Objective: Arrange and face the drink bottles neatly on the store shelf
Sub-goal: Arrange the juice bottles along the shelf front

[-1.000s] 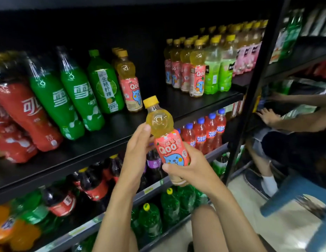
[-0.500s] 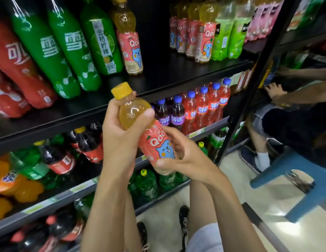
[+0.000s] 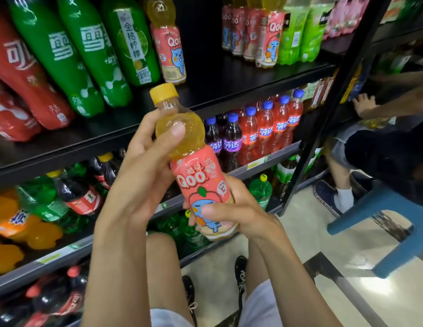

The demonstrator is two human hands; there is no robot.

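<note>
We hold the Qoo bottle [image 3: 196, 180] out in front of the shelving, off every shelf. It is tilted, with its yellow cap [image 3: 163, 93] leaning up and left and its pink label turned towards us. Our left grip [image 3: 144, 175] wraps the clear upper part where the yellow drink shows, with the thumb [image 3: 175, 132] pressed across the front. Our right grip [image 3: 238, 215] is closed round the base, its thumb lying over the blue cartoon figure on the label. Under our forearms our black shoes [image 3: 240, 272] stand on the pale floor.

Just behind the bottle runs the front edge of the middle shelf [image 3: 257, 165]. Along its right half purple drinks [image 3: 230, 142] and red fizzy drinks [image 3: 264, 133] stand upright, all with blue caps. Towards its left end dark cola bottles [image 3: 83, 197] and orange bottles [image 3: 17, 225] lie jumbled.

Higher and farther back is the upper shelf [image 3: 229, 86]. At its left end large red bottles [image 3: 24, 74] lean beside two bright green bottles [image 3: 64, 57]. Next come a citrus bottle [image 3: 132, 43] and a lone pink-labelled bottle [image 3: 169, 48] near the front edge. At the right end a pink-labelled cluster [image 3: 267, 36] stands just beside pale green bottles [image 3: 298, 36].

Farthest off, past the black upright [image 3: 323, 138], another person crouches near a blue stool [image 3: 394, 223], one hand [image 3: 364, 105] on the neighbouring rack.
</note>
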